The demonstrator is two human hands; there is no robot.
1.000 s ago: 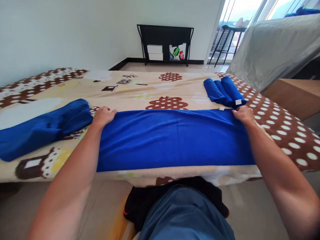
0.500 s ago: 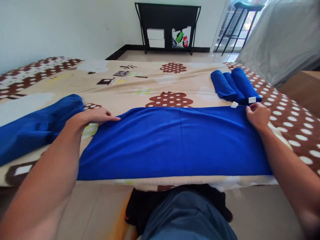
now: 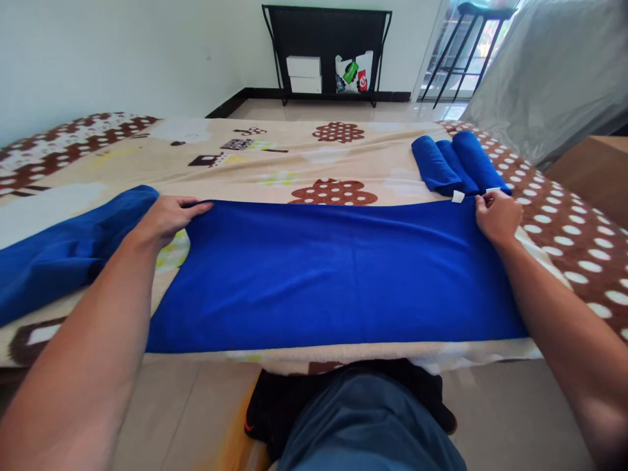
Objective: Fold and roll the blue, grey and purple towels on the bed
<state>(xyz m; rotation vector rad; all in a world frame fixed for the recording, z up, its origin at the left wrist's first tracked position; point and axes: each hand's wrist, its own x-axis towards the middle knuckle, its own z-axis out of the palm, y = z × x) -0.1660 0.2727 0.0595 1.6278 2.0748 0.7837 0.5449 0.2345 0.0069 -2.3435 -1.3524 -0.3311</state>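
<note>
A blue towel [image 3: 338, 275] lies spread lengthwise along the near edge of the bed. My left hand [image 3: 171, 216] pinches its far left corner, thumb and fingers closed on the fabric. At the far right corner, my right hand [image 3: 499, 214] grips the towel, close to a small white tag [image 3: 458, 196]. The far edge is drawn nearly straight between my hands, with soft creases below it. Rolled blue towels [image 3: 458, 163] lie side by side just beyond my right hand. Another blue cloth [image 3: 63, 242] lies loosely heaped on the left, partly behind my left forearm.
A patterned beige and brown blanket [image 3: 235, 176] covers the bed. Beyond it, a black rack [image 3: 326, 39] holds white boxes [image 3: 304, 75] and a printed bag [image 3: 354, 72]. A stool [image 3: 483, 13] stands at the back right. A cardboard box [image 3: 593, 173] is at the right.
My left hand has moved away from me and slightly left, pulling the towel's far left corner outward. The far edge is straighter and the creases are fewer. My right hand has shifted slightly.
</note>
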